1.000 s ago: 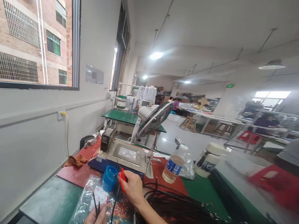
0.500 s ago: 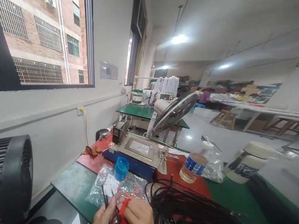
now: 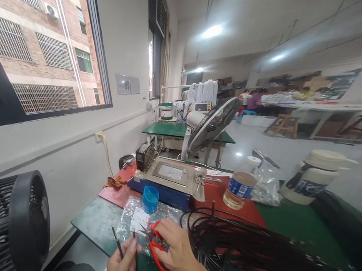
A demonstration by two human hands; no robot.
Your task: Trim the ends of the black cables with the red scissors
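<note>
My left hand (image 3: 120, 269), closed, pinches a black cable (image 3: 117, 241) between its fingers; a second black end rises by the thumb tip. My right hand (image 3: 179, 245) is wrapped round the red handles of a pair of scissors (image 3: 158, 260). Their blades are spread and point left, just right of the cable ends and apart from them. Under the scissors lies a clear plastic bag (image 3: 127, 215) with small reddish bits scattered on it. On the bag stands a blue cup (image 3: 150, 199). A large bundle of black cables (image 3: 236, 244) lies beside my right forearm.
Behind the bag sits a blue and beige machine (image 3: 163, 193). A bottle of yellowish liquid (image 3: 239, 189) and a white jug (image 3: 310, 179) stand to the right. A black fan (image 3: 18, 223) is at the left, a white-framed fan (image 3: 213, 124) beyond the table. People sit at far benches.
My right hand has moved right with the scissors, away from the left hand, and the blades now show spread. The left hand still grips the cable. The view has shifted slightly.
</note>
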